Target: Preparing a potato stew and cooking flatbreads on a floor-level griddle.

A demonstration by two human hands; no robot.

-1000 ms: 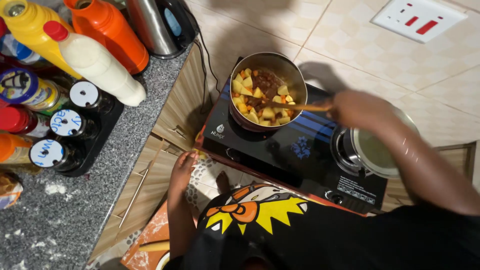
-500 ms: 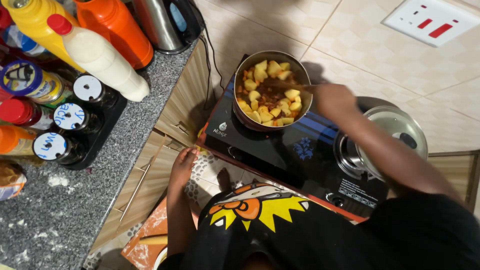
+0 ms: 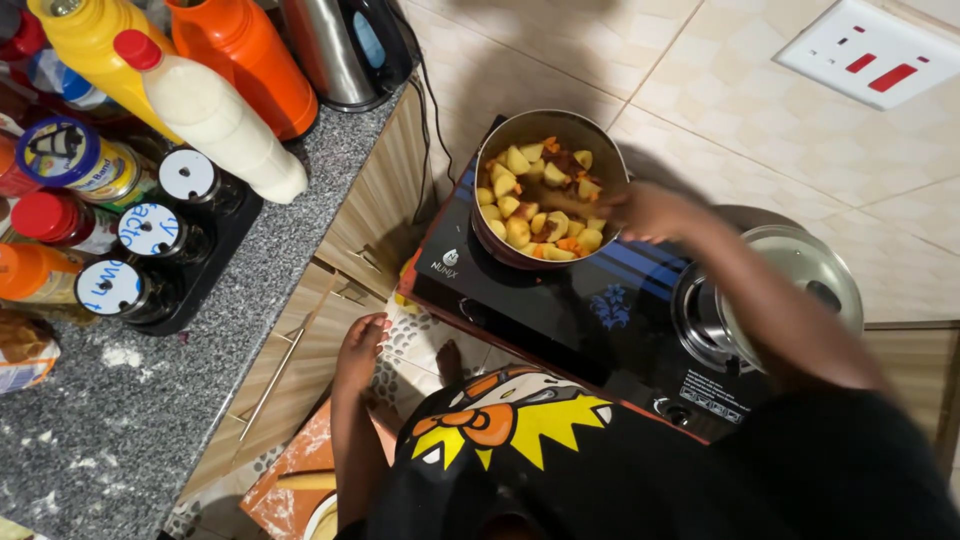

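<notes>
Pot of potato chunks sits on the left burner of a black two-burner stove, at the upper centre of the head view. The pot is round and stands upright with its open mouth facing up toward the camera; no handle is visible, so no long axis can be given. The chunks are yellow, mixed with darker brown and orange pieces.

The right hand is at the pot's right rim, partly over its opening and touching or just above the rim. The hand is motion-blurred. Its fingers appear curled around a utensil whose end reaches in among the chunks, but the utensil cannot be made out clearly, so the grasp cannot be confirmed.

The left hand hangs low, well apart from the pot, beside the wooden cabinet front below the stove's left edge. Its fingers are loosely extended and hold nothing.

A glass lid rests over the right burner, just beside the right forearm. On the grey counter to the left stand a yellow bottle, an orange bottle, a white bottle and a kettle.
</notes>
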